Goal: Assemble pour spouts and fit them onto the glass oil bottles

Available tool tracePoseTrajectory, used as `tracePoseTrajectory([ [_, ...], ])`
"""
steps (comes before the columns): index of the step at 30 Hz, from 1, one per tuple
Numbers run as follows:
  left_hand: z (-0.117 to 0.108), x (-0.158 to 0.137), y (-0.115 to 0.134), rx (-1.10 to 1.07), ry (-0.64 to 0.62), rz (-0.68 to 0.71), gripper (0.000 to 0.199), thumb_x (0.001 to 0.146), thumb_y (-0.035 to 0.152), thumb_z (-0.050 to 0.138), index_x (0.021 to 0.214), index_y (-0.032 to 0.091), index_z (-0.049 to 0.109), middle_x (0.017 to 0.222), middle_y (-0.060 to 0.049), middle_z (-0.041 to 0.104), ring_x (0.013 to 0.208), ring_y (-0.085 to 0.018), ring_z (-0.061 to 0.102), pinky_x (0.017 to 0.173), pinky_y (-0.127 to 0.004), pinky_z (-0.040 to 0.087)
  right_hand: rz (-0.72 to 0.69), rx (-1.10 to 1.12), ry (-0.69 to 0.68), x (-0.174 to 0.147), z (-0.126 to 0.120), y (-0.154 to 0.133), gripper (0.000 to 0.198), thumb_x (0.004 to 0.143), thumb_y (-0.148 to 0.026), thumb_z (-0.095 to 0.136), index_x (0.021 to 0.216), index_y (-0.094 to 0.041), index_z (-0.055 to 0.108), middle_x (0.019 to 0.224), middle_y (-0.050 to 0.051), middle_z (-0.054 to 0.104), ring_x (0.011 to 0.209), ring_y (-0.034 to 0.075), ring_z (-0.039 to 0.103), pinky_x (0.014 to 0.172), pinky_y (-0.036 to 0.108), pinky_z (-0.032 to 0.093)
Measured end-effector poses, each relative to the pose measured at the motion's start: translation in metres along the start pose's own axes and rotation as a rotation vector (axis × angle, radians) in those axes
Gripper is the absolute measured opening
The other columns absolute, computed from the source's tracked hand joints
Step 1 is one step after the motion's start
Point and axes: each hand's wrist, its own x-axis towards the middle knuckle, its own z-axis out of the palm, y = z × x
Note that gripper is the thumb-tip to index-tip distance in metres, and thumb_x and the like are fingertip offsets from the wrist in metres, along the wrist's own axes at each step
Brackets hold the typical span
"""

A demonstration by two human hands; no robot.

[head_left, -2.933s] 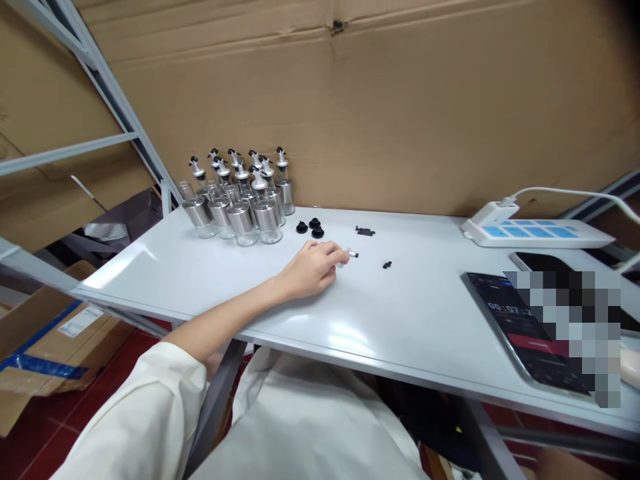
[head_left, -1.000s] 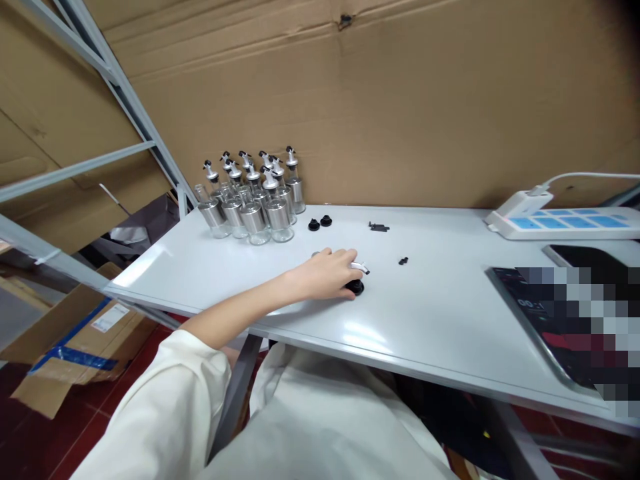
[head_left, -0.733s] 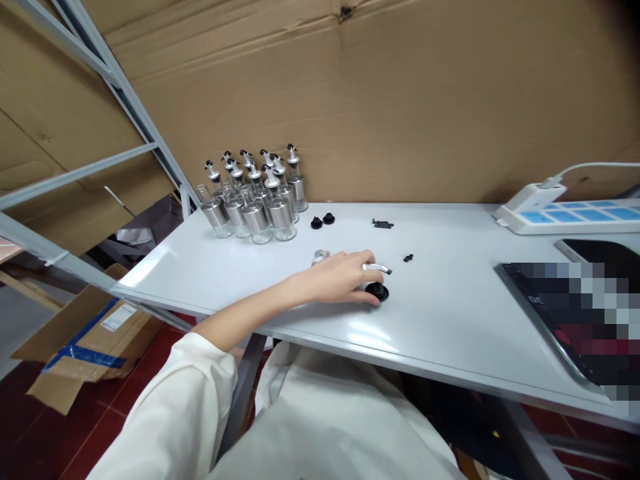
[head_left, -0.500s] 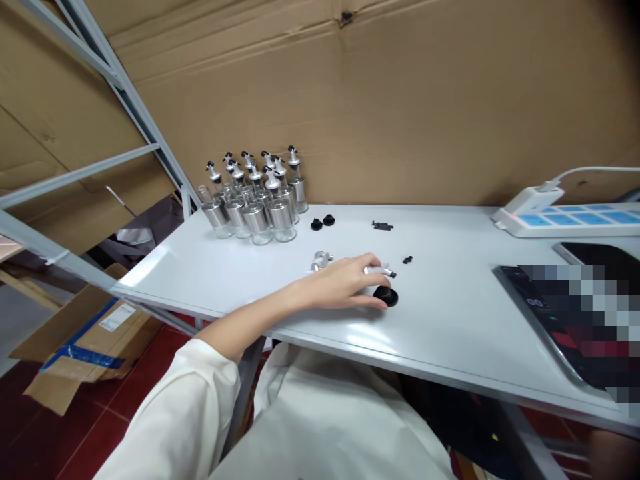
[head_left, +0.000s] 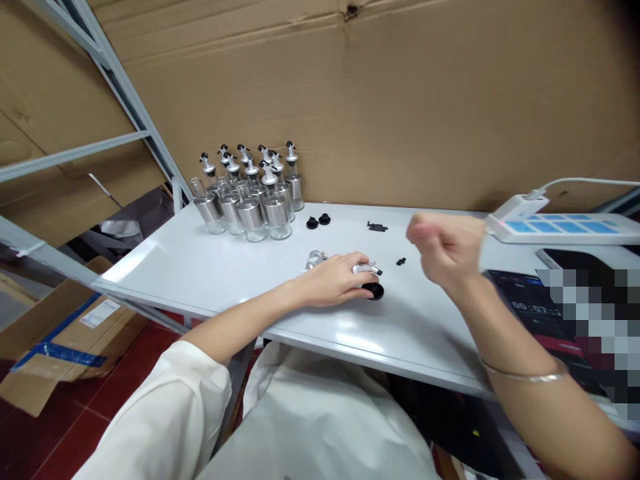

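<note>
My left hand (head_left: 340,279) rests on the table with its fingers closed around a black round stopper (head_left: 376,291). A silver pourer spout (head_left: 367,269) with a black tip shows at the same fingers; whether it is joined to the stopper I cannot tell. My right hand (head_left: 445,250) is raised over the table as a fist, slightly blurred, with nothing showing from it. Beyond my left wrist lie silver pourer parts (head_left: 316,259), partly covered. A pair of small black pieces (head_left: 401,261) lies between my hands.
Several glass bottles with steel sleeves (head_left: 250,217) stand at the back left, many with pourers. Two black stoppers (head_left: 319,221) and thin black parts (head_left: 377,227) lie farther back. On the right are a power strip (head_left: 560,229) and phones (head_left: 525,293). A cardboard wall (head_left: 400,113) stands behind.
My right hand has come in from the lower right edge and risen over the table as a fist. My left hand keeps hold of the stopper. The view has shifted slightly.
</note>
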Motion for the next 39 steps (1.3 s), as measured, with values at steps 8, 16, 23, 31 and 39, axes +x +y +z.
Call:
tracePoseTrajectory([
  [8,0.005,-0.001,0.0,0.059,0.049,-0.027,0.044,0.095,0.046,0.03,0.118,0.021,0.058,0.118,-0.015,0.05,0.105,-0.024,0.052,0.085,-0.039,0.045,0.423,0.18,-0.659,0.004,0.007,0.01,0.057,0.075,-0.069,0.051,0.049,-0.019,0.04,0.047,-0.004,0.035,0.046,0.008,0.029,0.046,0.025,0.022],
  [16,0.008,-0.001,0.0,-0.026,0.098,-0.012,0.041,0.094,0.045,0.036,0.114,0.02,0.061,0.12,-0.015,0.048,0.109,-0.024,0.051,0.089,-0.039,0.046,0.455,0.328,-0.809,0.002,0.008,0.011,0.04,0.078,-0.053,0.055,0.062,-0.016,0.057,0.055,-0.002,0.052,0.051,0.009,0.044,0.052,0.024,0.034],
  [23,0.003,-0.003,0.002,-0.444,0.524,-0.193,0.034,0.088,0.045,0.05,0.108,0.021,0.064,0.118,-0.011,0.048,0.104,-0.02,0.052,0.087,-0.034,0.047,0.499,0.346,-0.55,0.005,-0.012,0.029,0.04,0.076,-0.055,0.061,0.066,-0.016,0.061,0.054,0.0,0.056,0.049,0.009,0.047,0.05,0.025,0.035],
  [31,0.003,0.006,-0.01,-1.357,0.71,-0.549,0.039,0.073,0.048,0.067,0.089,0.013,0.063,0.067,0.0,0.058,0.061,-0.008,0.053,0.064,-0.025,0.044,0.487,0.479,-0.328,0.006,-0.007,0.023,0.04,0.068,-0.055,0.069,0.072,-0.016,0.067,0.063,0.003,0.064,0.05,0.012,0.055,0.049,0.027,0.043],
  [39,-0.001,0.007,-0.008,-1.469,0.667,-0.546,0.042,0.065,0.047,0.075,0.085,0.013,0.061,0.068,-0.001,0.064,0.058,-0.008,0.058,0.061,-0.024,0.045,0.451,0.443,-0.35,0.002,0.001,0.021,0.036,0.07,-0.052,0.07,0.077,-0.016,0.07,0.065,0.003,0.064,0.053,0.012,0.057,0.053,0.027,0.045],
])
